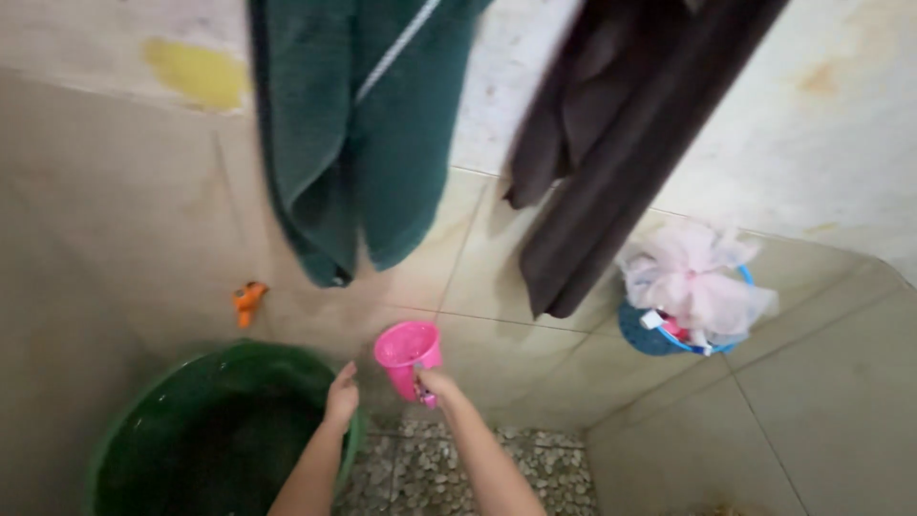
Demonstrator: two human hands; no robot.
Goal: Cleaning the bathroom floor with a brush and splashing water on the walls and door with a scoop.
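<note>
We hold a pink cup (409, 356) in our right hand (435, 384), fingers closed round its lower side where a handle seems to sit, though the grip itself is too small and blurred to read finely. The cup hangs in the air, tilted with its mouth facing up towards us, just right of the green tub (215, 435) and above the pebbled floor (497, 468). Our left hand (341, 394) rests on the tub's near rim, fingers curled over the edge; whether they clamp it or only lie there we cannot tell. We judge the cup to be thin moulded plastic: light, stiff, unlikely to break, and probably slick if wet, so the handle or the narrow base gives the surest hold, better than the wide lip. Whether it holds water we cannot see; if so, it would pull more on the wrist. The tub looks dark inside and would be heavy if full, best steadied by the rim rather than lifted. On the wall above hang a green towel (353, 134) and a dark cloth (611, 143); a blue basket (650, 336) with a pink mesh sponge (693, 272) hangs at the right, and a small orange tap (248, 301) sticks out at the left.
</note>
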